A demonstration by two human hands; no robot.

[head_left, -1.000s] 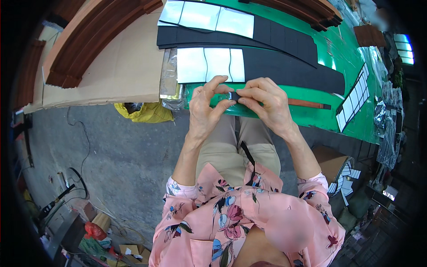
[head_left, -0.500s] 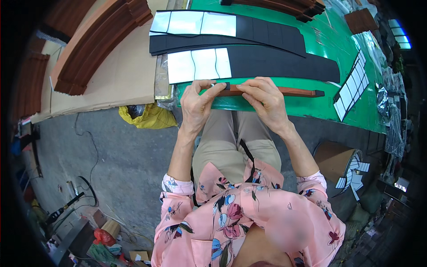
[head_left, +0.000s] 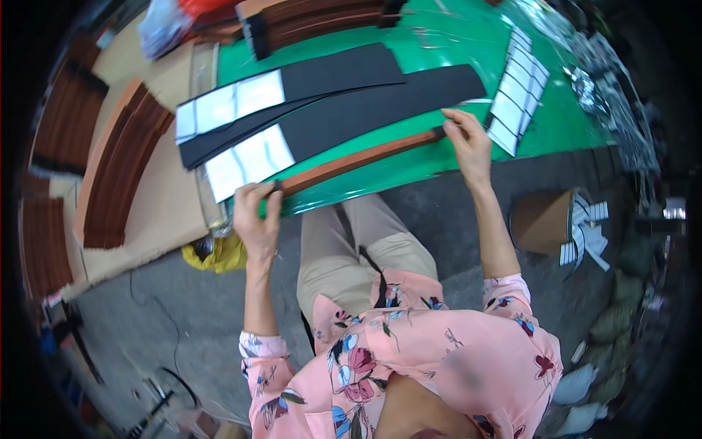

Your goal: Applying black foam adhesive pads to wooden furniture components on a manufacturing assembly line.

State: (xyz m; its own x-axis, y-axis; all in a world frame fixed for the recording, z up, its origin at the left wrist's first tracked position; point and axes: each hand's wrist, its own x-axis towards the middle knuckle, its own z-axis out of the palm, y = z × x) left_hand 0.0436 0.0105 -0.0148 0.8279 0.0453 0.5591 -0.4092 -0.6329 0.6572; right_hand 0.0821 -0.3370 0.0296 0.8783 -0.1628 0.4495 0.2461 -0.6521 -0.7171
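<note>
A slim reddish-brown wooden strip (head_left: 358, 162) with black ends slants over the near edge of the green tabletop. My left hand (head_left: 254, 219) is closed on its left end, by the black end piece. At the other end, my right hand (head_left: 472, 150) has its thumb and fingers at the black tip, apparently pinching it. Just beyond the strip lie black sheets (head_left: 365, 107), long and partly overlapping. White backing panels (head_left: 248, 162) cover their left ends. To the right of them is a white gridded sheet (head_left: 521, 88) with dark lines.
Curved reddish-brown wooden pieces (head_left: 124, 172) stand on cardboard (head_left: 157, 186) at the left. Another bundle of wooden pieces (head_left: 322, 31) sits at the back. A brown bin (head_left: 537, 222) with white scraps is on the floor at right; a yellow bag (head_left: 219, 256) lies below the table edge.
My hands have moved apart to the strip's two ends, the left one leftward and the right one rightward. The strip now slants up to the right. The whole view has shifted and turned.
</note>
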